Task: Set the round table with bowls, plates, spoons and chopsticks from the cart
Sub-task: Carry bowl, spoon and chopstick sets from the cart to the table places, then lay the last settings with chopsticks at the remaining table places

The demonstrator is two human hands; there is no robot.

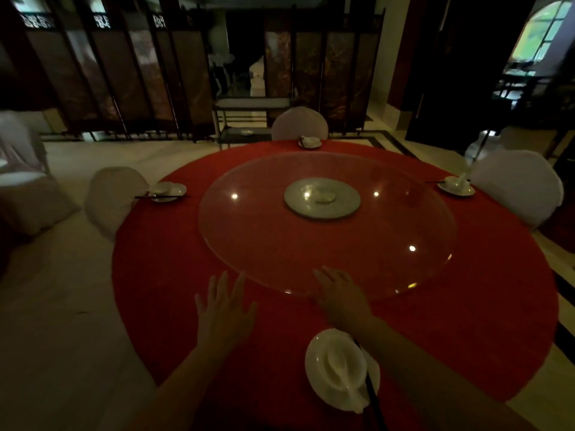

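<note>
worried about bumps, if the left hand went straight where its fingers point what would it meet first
Probably the near rim of the glass turntable, just ahead of the left hand; height is unclear.

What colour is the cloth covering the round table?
Red. The tablecloth is plain red with no visible pattern, seen in the head view, the only one.

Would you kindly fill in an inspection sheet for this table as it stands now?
Surface: round table, red cloth, glass turntable in the middle.
Job's things: near setting, left setting, far setting, right setting, each white crockery on a plate.
Clutter: nothing seen.
Hands: left hand flat, fingers spread, above the cloth; right hand, fingers straight, at the turntable's rim.
Cables: nothing seen.
Surroundings: covered chairs, cart behind the far chair, folding screens.
</note>
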